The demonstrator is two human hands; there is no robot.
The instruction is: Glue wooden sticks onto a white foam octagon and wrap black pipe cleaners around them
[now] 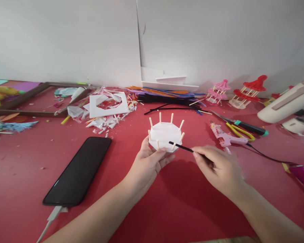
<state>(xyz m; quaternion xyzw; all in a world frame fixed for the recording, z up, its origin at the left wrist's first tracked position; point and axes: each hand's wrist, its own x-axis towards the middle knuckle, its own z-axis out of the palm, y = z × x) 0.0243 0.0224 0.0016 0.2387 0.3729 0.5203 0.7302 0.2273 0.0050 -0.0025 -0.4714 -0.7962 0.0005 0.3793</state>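
Observation:
My left hand (152,158) grips a white foam board octagon (164,133) by its near edge, thumb on top and fingers below. Several short wooden sticks (172,118) stand up around the octagon's rim, some leaning outward. Between the thumb and fingers of my right hand (218,165) is a black pipe cleaner (183,147). Its tip reaches over the near right part of the board, by one of the sticks; whether it touches is hard to tell. The rest of the pipe cleaner is hidden in my palm.
A phone (78,172) on a charging cable lies at left. To the right are a pink glue gun (226,137), scissors (240,131) and a white bottle (286,101). Foam scraps (108,105), a bundle of pipe cleaners (167,96) and two small pavilion models (249,91) line the back.

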